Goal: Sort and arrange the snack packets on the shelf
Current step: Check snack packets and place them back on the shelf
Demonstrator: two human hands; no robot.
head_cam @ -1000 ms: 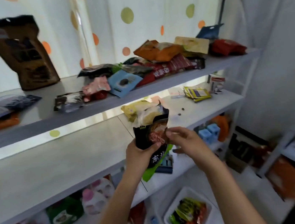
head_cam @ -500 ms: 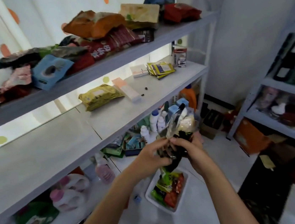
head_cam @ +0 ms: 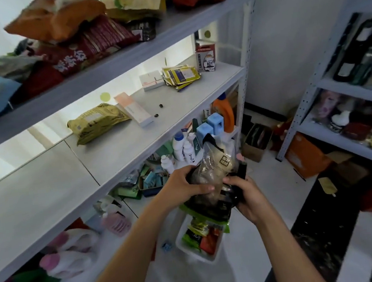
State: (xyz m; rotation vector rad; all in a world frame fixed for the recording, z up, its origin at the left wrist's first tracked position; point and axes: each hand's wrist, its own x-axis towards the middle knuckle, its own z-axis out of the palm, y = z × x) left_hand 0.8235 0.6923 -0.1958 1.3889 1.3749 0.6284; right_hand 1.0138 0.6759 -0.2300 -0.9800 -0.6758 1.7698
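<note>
Both hands clasped one dark snack packet (head_cam: 211, 182) in front of the body: the left hand (head_cam: 183, 185) curled over its near side, the right hand (head_cam: 245, 194) pinching its lower edge. A white tray (head_cam: 186, 246) of more packets sat directly below the grip, and the middle shelf (head_cam: 134, 151) lay up and to its left. The glossy, bulging film looked slippery; a loosened pinch could drop it into the tray or onto the floor.
</note>
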